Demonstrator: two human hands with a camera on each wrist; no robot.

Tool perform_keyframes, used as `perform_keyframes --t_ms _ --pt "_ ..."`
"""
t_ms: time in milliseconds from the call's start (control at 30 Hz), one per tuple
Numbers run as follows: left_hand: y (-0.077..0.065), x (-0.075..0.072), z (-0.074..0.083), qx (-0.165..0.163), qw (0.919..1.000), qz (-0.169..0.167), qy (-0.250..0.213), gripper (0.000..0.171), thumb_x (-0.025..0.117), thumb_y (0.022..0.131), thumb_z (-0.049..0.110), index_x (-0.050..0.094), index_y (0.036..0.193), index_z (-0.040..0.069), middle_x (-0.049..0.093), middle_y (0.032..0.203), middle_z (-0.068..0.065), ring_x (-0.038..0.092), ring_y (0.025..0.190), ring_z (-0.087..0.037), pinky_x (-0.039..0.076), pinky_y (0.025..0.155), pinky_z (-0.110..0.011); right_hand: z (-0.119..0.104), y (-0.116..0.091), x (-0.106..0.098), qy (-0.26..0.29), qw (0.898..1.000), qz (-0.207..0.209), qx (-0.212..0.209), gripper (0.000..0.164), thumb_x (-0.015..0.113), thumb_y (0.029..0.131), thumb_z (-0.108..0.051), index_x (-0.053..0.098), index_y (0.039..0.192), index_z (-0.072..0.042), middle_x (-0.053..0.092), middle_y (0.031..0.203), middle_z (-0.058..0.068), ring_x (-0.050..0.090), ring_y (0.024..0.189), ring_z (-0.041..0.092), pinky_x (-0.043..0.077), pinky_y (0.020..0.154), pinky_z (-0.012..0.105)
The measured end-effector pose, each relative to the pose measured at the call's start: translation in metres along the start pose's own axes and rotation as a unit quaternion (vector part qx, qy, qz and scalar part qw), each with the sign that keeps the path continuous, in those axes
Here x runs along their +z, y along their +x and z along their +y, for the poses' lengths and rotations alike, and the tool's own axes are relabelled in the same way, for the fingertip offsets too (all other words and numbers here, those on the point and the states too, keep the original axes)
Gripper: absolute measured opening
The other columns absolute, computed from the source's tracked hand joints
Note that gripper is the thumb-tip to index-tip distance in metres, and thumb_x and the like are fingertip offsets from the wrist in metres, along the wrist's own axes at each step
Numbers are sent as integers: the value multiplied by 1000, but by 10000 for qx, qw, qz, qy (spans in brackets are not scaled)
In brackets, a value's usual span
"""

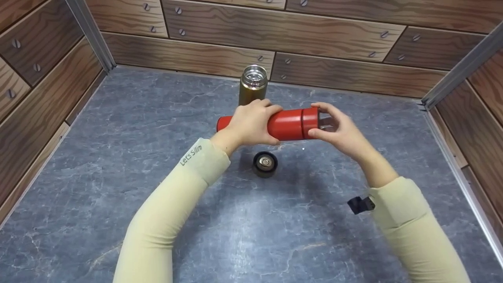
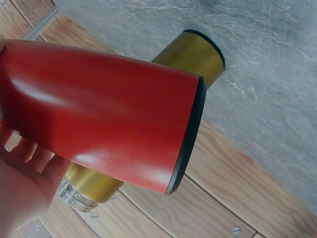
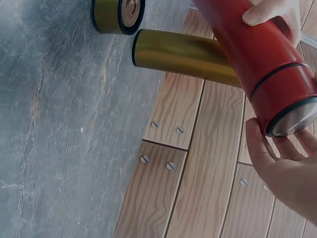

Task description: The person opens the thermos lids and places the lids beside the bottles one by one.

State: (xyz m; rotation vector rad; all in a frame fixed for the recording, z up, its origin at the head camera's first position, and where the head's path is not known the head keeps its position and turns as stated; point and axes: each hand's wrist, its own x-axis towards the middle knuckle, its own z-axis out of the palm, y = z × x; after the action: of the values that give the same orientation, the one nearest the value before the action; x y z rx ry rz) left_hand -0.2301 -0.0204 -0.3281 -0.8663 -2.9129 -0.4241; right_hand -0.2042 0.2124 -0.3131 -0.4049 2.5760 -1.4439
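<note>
A red thermos flask (image 1: pixel 289 125) is held sideways above the table, its dark-rimmed base (image 2: pixel 187 139) pointing left. My left hand (image 1: pixel 251 124) grips it round the body. At the other end, my right hand (image 1: pixel 344 133) holds the red lid (image 1: pixel 311 122) between thumb and fingers; the lid sits on the flask, its shiny end face (image 3: pixel 297 116) turned toward the palm. Just behind stands a gold-green thermos flask (image 1: pixel 251 95), upright and uncovered, with its steel mouth showing. Its lower part is hidden by the left hand and red flask. A loose lid (image 1: pixel 265 163) lies underside up in front.
The grey marbled tabletop (image 1: pixel 220 236) is bounded by wood-patterned panels (image 1: pixel 220 23) at the back and both sides. Metal corner posts (image 1: pixel 92 35) stand at the back. A small black clip-like piece (image 1: pixel 360 205) sticks out beside the right sleeve.
</note>
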Motion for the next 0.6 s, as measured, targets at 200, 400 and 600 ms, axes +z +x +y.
perform_keyframes --t_ms 200,400,600 --pt "0 1 1 49 10000 23 5 72 73 66 49 52 130 23 57 116 -1 51 105 -19 50 79 -43 -5 2 1 53 9965 224 803 66 52 92 -42 35 140 0 50 125 21 62 75 8 54 64 21" --pt "-1 1 -1 -12 10000 -29 -31 72 74 66 49 53 130 24 56 117 0 50 106 -19 50 80 -43 -3 3 2 79 9989 115 455 57 60 90 -25 40 137 1 50 126 20 59 83 8 53 70 20" --pt "-1 3 -2 -23 9999 -53 -93 72 74 66 50 53 130 23 57 116 0 51 104 -18 50 79 -42 2 0 2 92 9999 -33 -140 61 63 88 -16 35 141 -6 39 140 15 50 112 24 50 79 18"
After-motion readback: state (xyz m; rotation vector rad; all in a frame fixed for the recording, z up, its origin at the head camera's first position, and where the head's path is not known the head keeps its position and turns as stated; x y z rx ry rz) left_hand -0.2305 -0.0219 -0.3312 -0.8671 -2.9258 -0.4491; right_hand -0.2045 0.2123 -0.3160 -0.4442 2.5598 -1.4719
